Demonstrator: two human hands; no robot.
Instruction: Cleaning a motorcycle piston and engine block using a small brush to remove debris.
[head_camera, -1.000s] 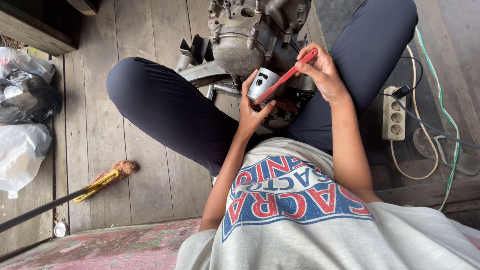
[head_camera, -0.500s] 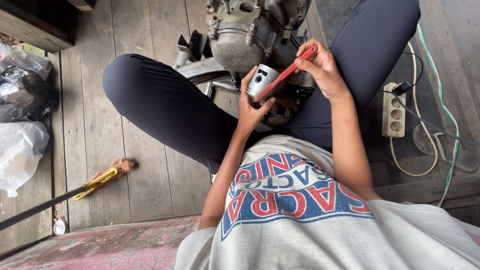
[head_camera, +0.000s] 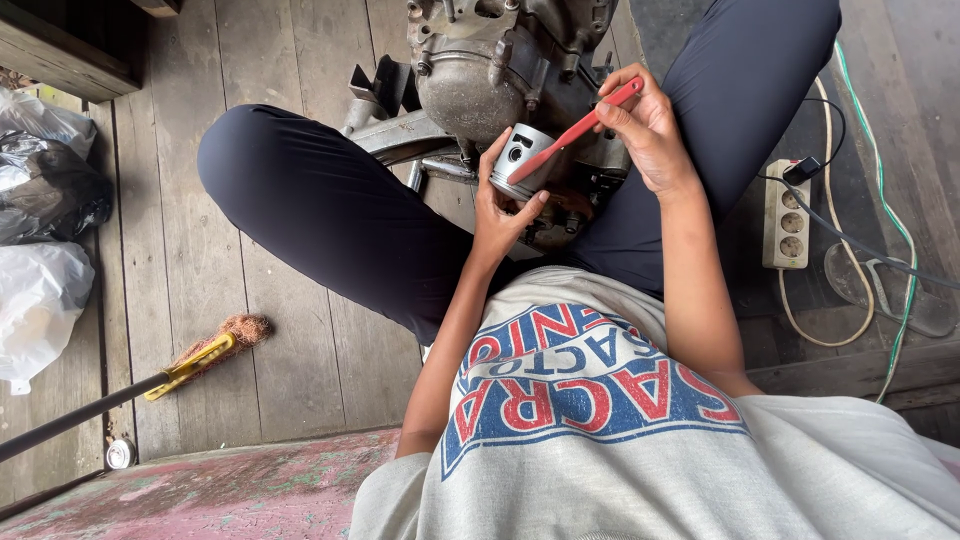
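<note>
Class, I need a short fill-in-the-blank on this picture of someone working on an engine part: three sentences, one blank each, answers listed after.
1. The left hand holds a silver metal ____.
2. The right hand holds a tool with a handle coloured ____.
3. The white power strip lies on the floor beside the person's ____ leg.

Missing words: piston; red; right

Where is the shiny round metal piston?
In the head view, the shiny round metal piston sits upper centre, gripped in the left hand, just below the grey engine.
</note>
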